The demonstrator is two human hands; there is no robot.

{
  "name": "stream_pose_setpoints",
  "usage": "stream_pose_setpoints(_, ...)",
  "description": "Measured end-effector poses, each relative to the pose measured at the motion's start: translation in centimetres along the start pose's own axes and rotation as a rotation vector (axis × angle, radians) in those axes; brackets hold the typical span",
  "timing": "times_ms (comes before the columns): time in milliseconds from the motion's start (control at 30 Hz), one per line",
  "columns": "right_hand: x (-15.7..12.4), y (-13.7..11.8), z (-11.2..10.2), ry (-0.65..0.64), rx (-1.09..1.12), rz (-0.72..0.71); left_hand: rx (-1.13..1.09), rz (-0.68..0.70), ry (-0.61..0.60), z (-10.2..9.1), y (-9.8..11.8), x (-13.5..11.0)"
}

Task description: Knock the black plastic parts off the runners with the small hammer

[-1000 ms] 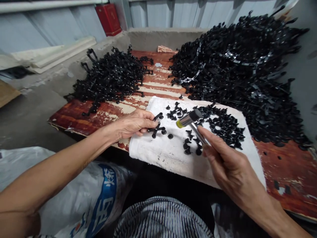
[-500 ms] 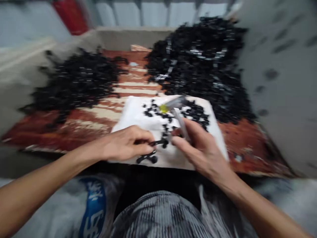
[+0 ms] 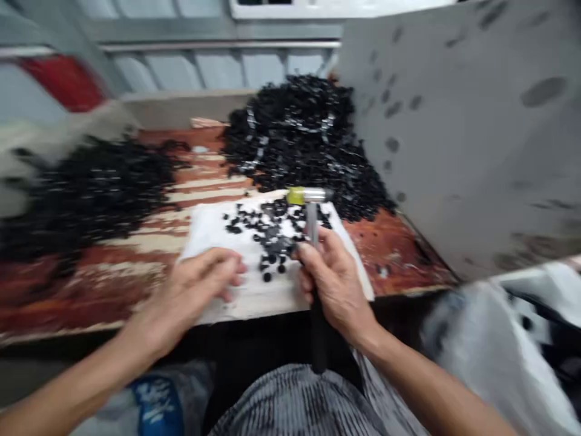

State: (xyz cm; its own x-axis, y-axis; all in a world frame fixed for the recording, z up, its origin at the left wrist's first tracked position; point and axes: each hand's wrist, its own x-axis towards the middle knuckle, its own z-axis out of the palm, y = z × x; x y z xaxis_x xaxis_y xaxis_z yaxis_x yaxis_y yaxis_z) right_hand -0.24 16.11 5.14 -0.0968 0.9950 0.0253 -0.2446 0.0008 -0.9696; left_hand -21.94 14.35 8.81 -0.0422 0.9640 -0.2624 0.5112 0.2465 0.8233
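My right hand (image 3: 333, 284) is wrapped around a small mallet (image 3: 312, 221) with a metal shaft and a black grip. Its head has a yellow face at one end and a dark one at the other, and stands over the far part of a white pad (image 3: 218, 233). Small black rubber-like pieces (image 3: 272, 236) lie scattered on the pad, some close to the right fingers. Over the pad's left edge, my left hand (image 3: 202, 275) has loosely bent fingers, with nothing visible in them.
A large heap of black parts (image 3: 299, 139) rises behind the pad, and another heap (image 3: 100, 188) lies left on the worn red-brown tabletop (image 3: 195, 175). A grey panel (image 3: 454, 139) borders the right side. White sacks (image 3: 481, 327) stand below the table.
The black piece in my left hand is gone from it, and that hand has drawn left off the small pieces. The mallet now points away from me. The view has turned right.
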Motion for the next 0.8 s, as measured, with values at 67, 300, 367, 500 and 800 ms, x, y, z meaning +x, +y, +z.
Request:
stream_pose_setpoints(67, -0.2, 0.3, 0.1, -0.008, 0.045, 0.017, -0.141, -0.004, -0.097, 2.0, 1.0, -0.5)
stream_pose_setpoints(300, -1.7, 1.5, 1.8, -0.067, 0.073, 0.054, -0.281, 0.183, -0.127, 3.7, 1.2, 0.1)
stream_pose_setpoints(367, -2.0, 1.9, 2.2, -0.077, 0.061, 0.074, -0.331, 0.165, -0.117, 3.8, 1.2, 0.1)
stream_pose_setpoints(500, -2.8, 2.5, 2.6, -0.151, 0.020, 0.132, -0.516, 0.088, -0.103, 4.0, 0.8, 0.2)
stream_pose_setpoints(800, -1.4, 1.8, 1.9, -0.201, -0.072, 0.136, -0.665, -0.042, -0.218, 2.8, 0.2, -0.5)
